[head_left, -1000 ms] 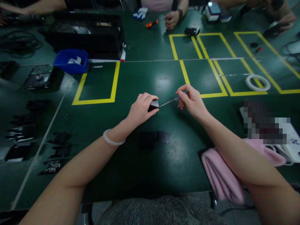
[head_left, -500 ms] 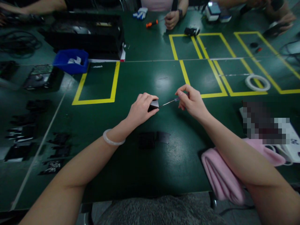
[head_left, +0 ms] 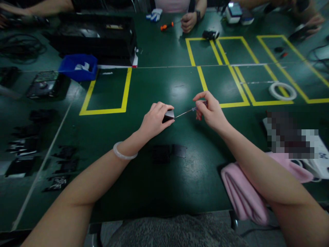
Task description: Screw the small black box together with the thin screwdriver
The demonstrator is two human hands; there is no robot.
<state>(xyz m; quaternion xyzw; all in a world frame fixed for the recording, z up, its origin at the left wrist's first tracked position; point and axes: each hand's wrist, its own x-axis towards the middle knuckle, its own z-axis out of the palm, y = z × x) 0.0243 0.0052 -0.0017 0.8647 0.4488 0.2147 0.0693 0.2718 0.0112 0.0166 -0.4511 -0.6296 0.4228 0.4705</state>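
My left hand (head_left: 157, 118) is closed around a small black part with a light grey face (head_left: 169, 113), pressing it between thumb and fingers on the table. In my right hand (head_left: 208, 109) is a thin screwdriver (head_left: 185, 112), gripped near its handle. Its shaft points left, and the tip meets the right edge of the black part, close to my left thumb. Nearer to me on the green table (head_left: 144, 185) lie two flat dark pieces, a black one (head_left: 161, 154) and a thinner plate (head_left: 179, 151) beside it.
Black parts (head_left: 64, 165) lie in rows at the left. A blue bin (head_left: 79, 68) stands by a large black housing (head_left: 95, 41). At right are a tape roll (head_left: 282, 91) and pink cloth (head_left: 244, 192). Across the table, a co-worker's hand (head_left: 189, 22) rests near an orange screwdriver (head_left: 167, 26).
The fingers of my right hand have shifted slightly on the screwdriver, the index finger lifting a little. My left hand and the black part stay in place.
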